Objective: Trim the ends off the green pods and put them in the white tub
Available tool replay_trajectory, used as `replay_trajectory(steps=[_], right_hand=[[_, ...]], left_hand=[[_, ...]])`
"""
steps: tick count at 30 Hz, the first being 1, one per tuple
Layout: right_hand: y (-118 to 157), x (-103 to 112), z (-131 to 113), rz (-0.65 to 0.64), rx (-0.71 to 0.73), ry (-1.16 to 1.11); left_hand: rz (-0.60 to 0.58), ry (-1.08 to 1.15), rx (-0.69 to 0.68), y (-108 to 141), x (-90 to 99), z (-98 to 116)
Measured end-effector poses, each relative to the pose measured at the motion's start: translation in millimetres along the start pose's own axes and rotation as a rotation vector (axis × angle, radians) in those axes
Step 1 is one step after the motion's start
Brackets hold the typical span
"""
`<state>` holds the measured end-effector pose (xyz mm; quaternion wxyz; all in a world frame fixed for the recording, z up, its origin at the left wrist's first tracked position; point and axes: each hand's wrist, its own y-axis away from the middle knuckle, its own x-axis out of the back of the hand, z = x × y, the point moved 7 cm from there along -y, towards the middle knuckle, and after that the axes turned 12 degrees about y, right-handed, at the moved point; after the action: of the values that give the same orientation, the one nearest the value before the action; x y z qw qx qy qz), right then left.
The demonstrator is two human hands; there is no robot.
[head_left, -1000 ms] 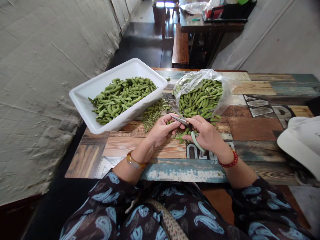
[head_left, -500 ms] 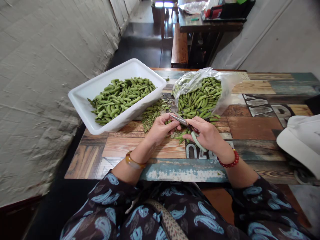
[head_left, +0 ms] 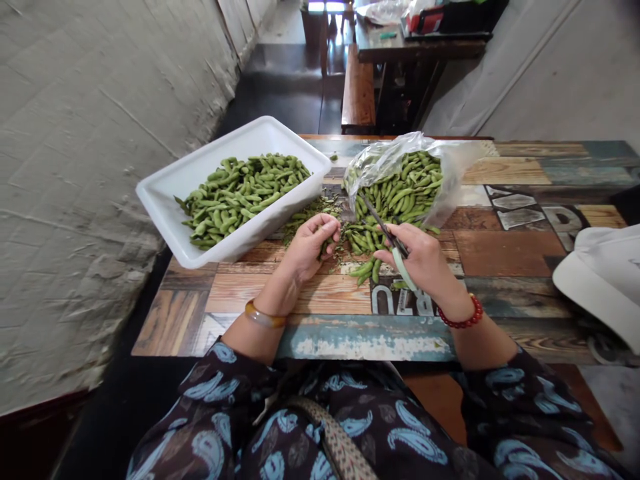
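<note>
Pods [head_left: 250, 200] lie in the tub [head_left: 250, 235] at ten o'clock and bag [head_left: 451, 179] at one. Left hand [head_left: 314, 243] curls, seemingly round some; right hand [head_left: 419, 257] grips scissors [head_left: 376, 215], whose tips, near the bag, could tear it.

- Soft, even light washes the tabletop [head_left: 280, 293].
- White glare [head_left: 327, 7] burns at the top edge, its sheen spilling onto the dark floor [head_left: 285, 83].
- Shadow deepens beneath the tabletop at left.
- Pods [head_left: 363, 240] near center read clearly; a white cap [head_left: 600, 273] softens and stretches at the right edge.
</note>
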<state>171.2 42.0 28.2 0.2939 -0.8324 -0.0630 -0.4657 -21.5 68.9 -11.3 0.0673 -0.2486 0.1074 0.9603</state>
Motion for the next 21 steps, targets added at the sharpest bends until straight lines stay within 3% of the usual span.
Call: replay_trajectory(steps=[5,10,16,19,21], right_hand=[[1,-2,-3,0.004,0.027,0.012],[2,-4,-4,-0.005,0.042,0.019],[2,-5,-7,-0.011,0.067,0.014],[2,-4,-6,0.016,0.063,0.022],[1,-4,-5,0.018,0.056,0.022]], left_hand=[[-0.130,-0.751,-0.325,2,-13.0,1],[-0.193,-1.113,-0.345,4,-16.7,-11],[-0.172,-1.224,-0.364,4,-18.5,-11],[-0.106,-1.012,-0.398,3,-16.6,2],[-0.071,-0.787,-0.346,3,-13.9,8]])
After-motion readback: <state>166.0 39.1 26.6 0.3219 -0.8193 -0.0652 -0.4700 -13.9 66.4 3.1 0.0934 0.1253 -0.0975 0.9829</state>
